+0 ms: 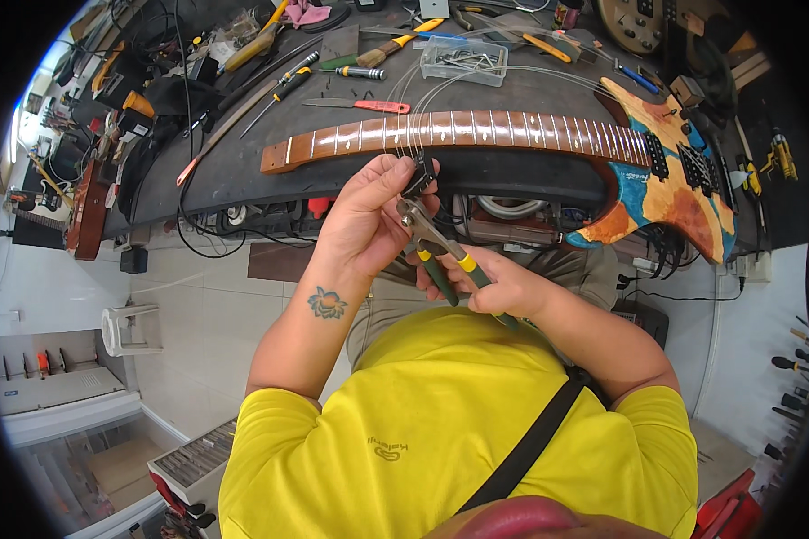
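Observation:
My left hand (367, 220) pinches a small black part (418, 177) just in front of the guitar neck. Several thin strings (411, 135) run up from it across the fretboard. In my right hand (511, 286) is a pair of pliers (433, 237) with green and yellow handles. Its metal head reaches up to the left fingers, just below the black part; whether the jaws bite on anything is hidden. The guitar neck (503, 128) lies along the bench edge, its headless end at the left. At the right is the guitar body (634, 211), wood-toned with blue patches.
On the dark bench (234, 166) lie a red-handled knife (382, 106), screwdrivers (283, 90) and a brush (386, 52). A clear plastic box (465, 63) holds small metal pieces. Strings loop over the bench toward the body. A white stool (128, 329) stands at left.

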A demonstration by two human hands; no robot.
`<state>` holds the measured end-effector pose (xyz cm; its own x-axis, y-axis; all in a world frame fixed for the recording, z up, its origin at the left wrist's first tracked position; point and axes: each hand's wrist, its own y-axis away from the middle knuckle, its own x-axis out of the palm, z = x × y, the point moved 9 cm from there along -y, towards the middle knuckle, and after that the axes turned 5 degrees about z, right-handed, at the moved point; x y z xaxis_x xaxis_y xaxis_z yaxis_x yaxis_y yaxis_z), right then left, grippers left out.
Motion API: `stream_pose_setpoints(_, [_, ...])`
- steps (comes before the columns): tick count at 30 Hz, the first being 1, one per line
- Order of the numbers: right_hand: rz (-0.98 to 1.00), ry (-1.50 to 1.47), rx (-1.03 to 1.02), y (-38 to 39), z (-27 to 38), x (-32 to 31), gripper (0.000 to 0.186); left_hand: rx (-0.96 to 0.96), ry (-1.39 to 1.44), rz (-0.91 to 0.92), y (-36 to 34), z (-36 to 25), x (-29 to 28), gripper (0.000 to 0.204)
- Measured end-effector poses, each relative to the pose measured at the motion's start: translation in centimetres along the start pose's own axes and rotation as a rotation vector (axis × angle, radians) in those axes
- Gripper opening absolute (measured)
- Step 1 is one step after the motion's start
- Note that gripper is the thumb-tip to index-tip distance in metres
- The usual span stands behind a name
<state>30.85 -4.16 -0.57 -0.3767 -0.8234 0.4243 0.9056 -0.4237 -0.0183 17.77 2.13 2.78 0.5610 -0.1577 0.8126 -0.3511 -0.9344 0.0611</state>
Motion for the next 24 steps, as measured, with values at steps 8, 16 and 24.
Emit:
stream_pose_setpoints(8, [-0.005,0.017,0.031,0.3,0.0,0.1,0.081,-0.003,0.06,0.023,0.0,0.3,0.0,0.024])
stream_pose_setpoints(16, [-0.001,0.0,0.013,0.3,-0.5,-0.1,0.08,0.009,0.062,0.02,0.1,0.3,-0.4,0.023])
stream_pose_setpoints(24, [0.025,-0.095,-0.004,0.2,-1.0,0.4,0.082,0.004,0.09,0.07,0.1,0.5,-1.0,0.021])
